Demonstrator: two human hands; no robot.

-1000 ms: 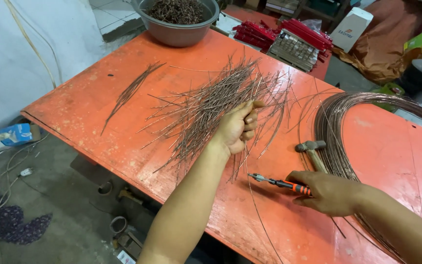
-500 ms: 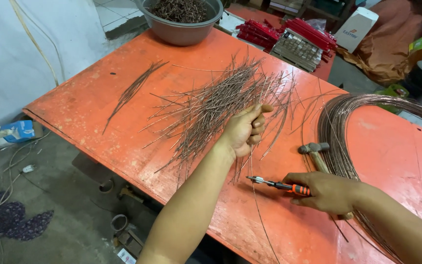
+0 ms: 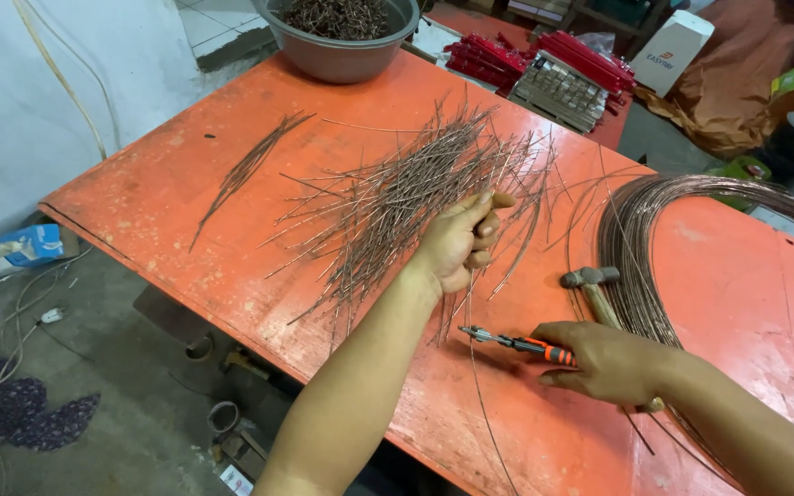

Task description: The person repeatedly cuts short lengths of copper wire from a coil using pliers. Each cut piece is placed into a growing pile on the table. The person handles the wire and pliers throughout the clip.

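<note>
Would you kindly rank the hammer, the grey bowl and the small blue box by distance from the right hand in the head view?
From the right hand:
1. Hammer, just above the hand, beside the wire coil.
2. Grey bowl, at the table's far edge, upper left.
3. Small blue box, on the floor, far left.

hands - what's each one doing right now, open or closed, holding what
Left hand: closed loosely on cut wire pieces from the pile.
Right hand: closed on orange-handled pliers, resting on the table.
</note>
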